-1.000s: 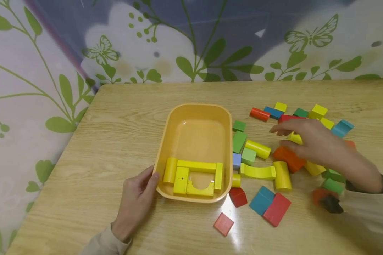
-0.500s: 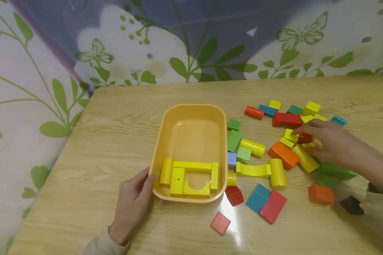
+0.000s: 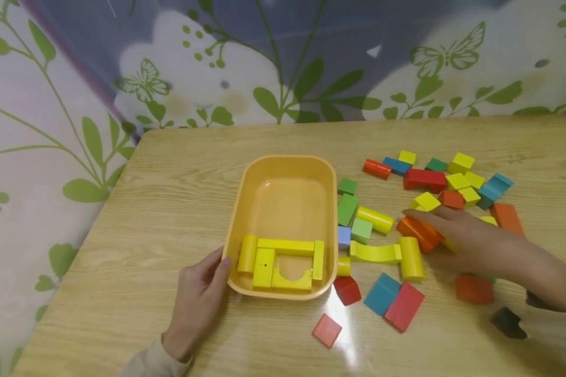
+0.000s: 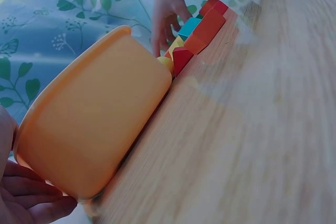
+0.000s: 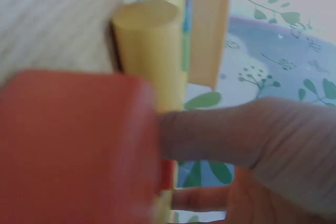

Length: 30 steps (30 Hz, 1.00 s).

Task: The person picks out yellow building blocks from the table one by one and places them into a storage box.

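My left hand (image 3: 198, 298) grips the near left corner of a yellow-orange plastic bin (image 3: 234, 225), thumb at the rim; in the left wrist view its fingers (image 4: 39, 198) curl under the bin's wall. Inside lie several yellow blocks (image 3: 285, 246), including a cylinder and an arch. My right hand (image 3: 486, 246) is low over the scattered blocks, fingers extended above an orange block (image 3: 417, 230) and partly covering a yellow piece behind it. In the right wrist view its thumb and fingers are spread apart, beside a yellow cylinder (image 5: 147, 51).
Colored wooden blocks spread right of the bin: a yellow curved block (image 3: 374, 252), a red arch (image 3: 424, 179), a blue block (image 3: 382, 293), a red block (image 3: 404, 306) and a pink square (image 3: 327, 330). A patterned wall (image 3: 245, 52) borders the table's back.
My right hand reached to the right among the yellow blocks, then came back lower toward the orange block. A small yellow block beside it shifted. My left hand stays on the bin.
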### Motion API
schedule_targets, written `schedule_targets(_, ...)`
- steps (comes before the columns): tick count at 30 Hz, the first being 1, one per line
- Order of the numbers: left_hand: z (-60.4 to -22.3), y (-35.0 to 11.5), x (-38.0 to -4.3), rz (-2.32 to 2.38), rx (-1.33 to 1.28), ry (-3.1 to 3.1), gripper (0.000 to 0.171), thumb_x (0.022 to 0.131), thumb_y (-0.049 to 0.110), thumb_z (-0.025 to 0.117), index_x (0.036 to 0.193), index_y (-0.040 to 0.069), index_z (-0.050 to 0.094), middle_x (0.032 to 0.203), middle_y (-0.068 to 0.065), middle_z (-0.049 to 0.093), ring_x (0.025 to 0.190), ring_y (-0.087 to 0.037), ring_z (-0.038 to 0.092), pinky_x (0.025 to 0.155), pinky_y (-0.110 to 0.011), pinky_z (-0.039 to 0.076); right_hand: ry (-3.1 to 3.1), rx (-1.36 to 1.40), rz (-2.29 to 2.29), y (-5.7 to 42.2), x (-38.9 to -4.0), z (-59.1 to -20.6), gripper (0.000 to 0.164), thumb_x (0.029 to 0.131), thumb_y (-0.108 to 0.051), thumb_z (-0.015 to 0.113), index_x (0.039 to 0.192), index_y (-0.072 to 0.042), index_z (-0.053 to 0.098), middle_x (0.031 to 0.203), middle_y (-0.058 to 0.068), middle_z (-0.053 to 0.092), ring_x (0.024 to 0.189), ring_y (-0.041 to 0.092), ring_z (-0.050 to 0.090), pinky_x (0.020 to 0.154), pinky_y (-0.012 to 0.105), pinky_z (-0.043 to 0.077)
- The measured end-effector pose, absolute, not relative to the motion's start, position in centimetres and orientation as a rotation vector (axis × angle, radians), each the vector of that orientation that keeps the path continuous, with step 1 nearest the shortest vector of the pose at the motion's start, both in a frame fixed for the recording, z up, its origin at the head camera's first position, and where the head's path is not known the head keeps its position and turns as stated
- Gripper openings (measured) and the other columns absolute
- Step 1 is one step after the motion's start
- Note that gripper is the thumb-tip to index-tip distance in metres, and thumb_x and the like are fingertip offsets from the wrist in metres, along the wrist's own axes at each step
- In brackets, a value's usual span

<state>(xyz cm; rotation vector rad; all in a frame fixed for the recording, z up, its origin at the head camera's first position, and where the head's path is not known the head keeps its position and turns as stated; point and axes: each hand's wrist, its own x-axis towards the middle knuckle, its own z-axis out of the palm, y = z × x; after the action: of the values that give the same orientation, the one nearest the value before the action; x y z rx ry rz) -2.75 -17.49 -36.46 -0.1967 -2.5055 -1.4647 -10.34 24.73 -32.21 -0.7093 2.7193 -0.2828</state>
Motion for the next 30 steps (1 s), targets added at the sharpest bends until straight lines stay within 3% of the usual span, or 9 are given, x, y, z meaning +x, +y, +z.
schedule_targets(8,-36.5,-17.5,-2.6,-1.463,-0.181,-2.508,0.028,0.099,0.005,0.051,0.121,-0.008,0.062,0.116,-0.021,0.065,0.107,-0.023,0.062,0.085,-0.039,0.054,2.758,-0.743,-0.246,24.1,-10.9,-32.5,0.08,0.071,0.0,0.082,0.141,-0.005,0.043,0.121,0.026,0.055,0.092,0.031,0.059,0.069,0.044,0.056)
schedule_targets(12,-36.5,-17.6,-2.5,-1.461,-0.182,-2.506,0.028,0.098,0.005,0.051,0.121,-0.008,0.062,0.116,-0.021,0.065,0.107,-0.022,0.062,0.084,-0.039,0.055,2.716,-0.697,-0.257,24.3,-11.1,-31.8,0.082,0.074,0.003,0.079,0.145,-0.004,0.037,0.112,0.024,0.059,0.071,0.021,0.055,0.057,0.034,0.053)
schedule_targets(16,-36.5,-17.6,-2.5,-1.457,-0.182,-2.504,0.028,0.099,0.006,0.051,0.121,-0.007,0.063,0.116,-0.02,0.065,0.107,-0.023,0.062,0.084,-0.039,0.055,2.732,-0.647,-0.288,24.3,-11.2,-30.5,0.081,0.075,0.002,0.078,0.145,-0.004,0.037,0.112,0.023,0.062,0.07,0.021,0.055,0.057,0.035,0.053)
schedule_targets(18,-36.4,-17.7,-2.5,-1.454,-0.184,-2.505,0.028,0.099,0.006,0.05,0.121,-0.007,0.063,0.116,-0.021,0.065,0.107,-0.023,0.062,0.084,-0.039,0.055,2.791,-0.668,-0.31,24.0,-11.1,-29.8,0.08,0.074,0.0,0.08,0.143,-0.006,0.04,0.1,0.016,0.065,0.072,0.021,0.055,0.059,0.034,0.052)
schedule_targets(19,-36.4,-17.7,-2.5,-1.453,-0.183,-2.507,0.028,0.099,0.006,0.05,0.121,-0.007,0.062,0.116,-0.021,0.065,0.108,-0.024,0.062,0.085,-0.039,0.054,2.833,-0.702,-0.332,23.8,-11.0,-29.5,0.079,0.073,-0.001,0.082,0.141,-0.006,0.042,0.102,0.016,0.066,0.076,0.021,0.057,0.062,0.036,0.054)
schedule_targets(22,-36.2,-17.7,-2.5,-1.443,-0.181,-2.512,0.028,0.099,0.006,0.05,0.121,-0.007,0.062,0.117,-0.021,0.064,0.108,-0.024,0.062,0.085,-0.04,0.054,2.911,-0.843,-0.448,22.6,-10.6,-28.8,0.073,0.072,-0.006,0.084,0.136,-0.009,0.048,0.085,0.002,0.061,0.067,0.014,0.05,0.056,0.027,0.048)
schedule_targets(26,-36.1,-17.7,-2.6,-1.454,-0.18,-2.52,0.029,0.1,0.008,0.05,0.122,-0.007,0.062,0.118,-0.021,0.064,0.109,-0.025,0.062,0.086,-0.04,0.054,2.934,-1.096,-0.615,20.5,-10.2,-28.4,0.062,0.072,-0.01,0.084,0.128,-0.01,0.057,0.091,-0.004,0.064,0.067,0.008,0.05,0.055,0.023,0.047)
schedule_targets(30,-36.1,-17.7,-2.8,-1.469,-0.194,-2.531,0.029,0.1,0.009,0.05,0.123,-0.006,0.062,0.118,-0.021,0.064,0.109,-0.025,0.062,0.086,-0.039,0.054,2.897,-1.137,-0.736,18.5,-9.7,-27.9,0.054,0.076,-0.015,0.082,0.125,-0.011,0.062,0.104,-0.002,0.067,0.079,0.009,0.058,0.063,0.027,0.053)
